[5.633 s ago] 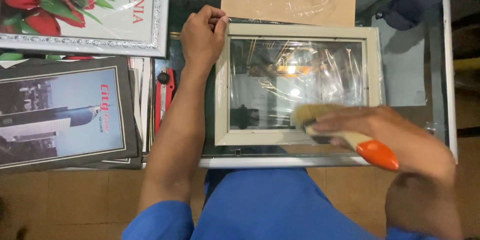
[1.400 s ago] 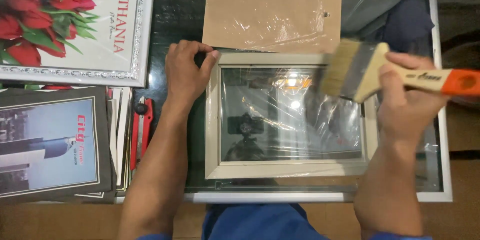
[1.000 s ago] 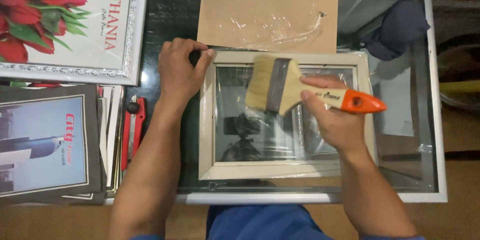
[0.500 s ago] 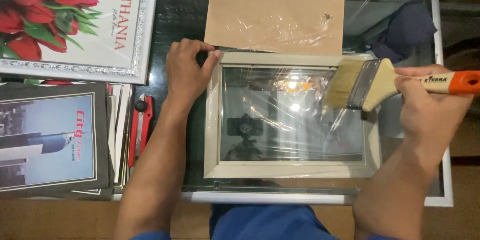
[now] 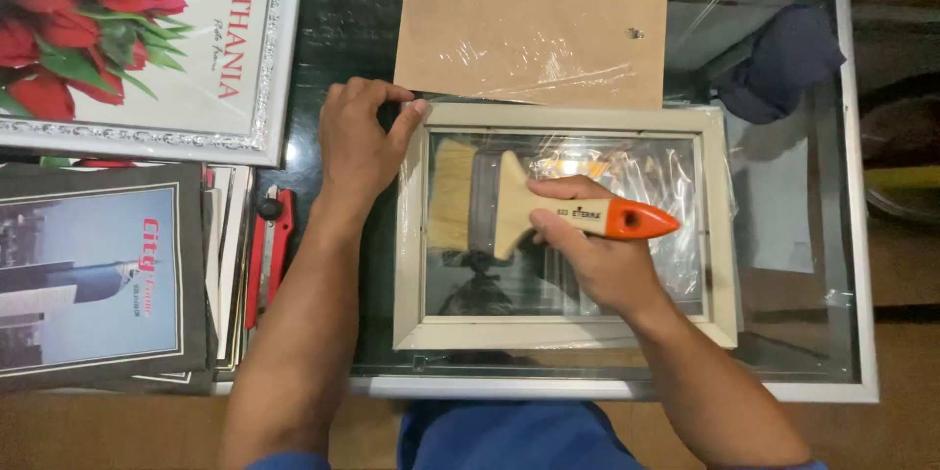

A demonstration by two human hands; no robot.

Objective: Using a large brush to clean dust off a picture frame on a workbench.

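Note:
A pale wooden picture frame [image 5: 566, 333] with glass lies flat on a glass-topped table [image 5: 852, 235], partly wrapped in clear plastic film. My left hand [image 5: 360, 142] presses on the frame's top left corner. My right hand [image 5: 597, 255] grips a wide flat paintbrush [image 5: 509, 204] by its orange-tipped handle. The brush's pale bristles rest on the left part of the glass, inside the frame.
A brown backing board [image 5: 534, 24] lies just beyond the frame. At left sit a silver-framed picture of red tulips [image 5: 137, 39], a dark-framed poster of a building [image 5: 93, 274] on a stack of prints, and a red utility knife [image 5: 269, 250]. A dark blue cloth [image 5: 783, 64] shows under the glass top at right.
My right hand has swept the brush from the frame's right edge across the glass to its left side. My left hand has stayed on the top left corner.

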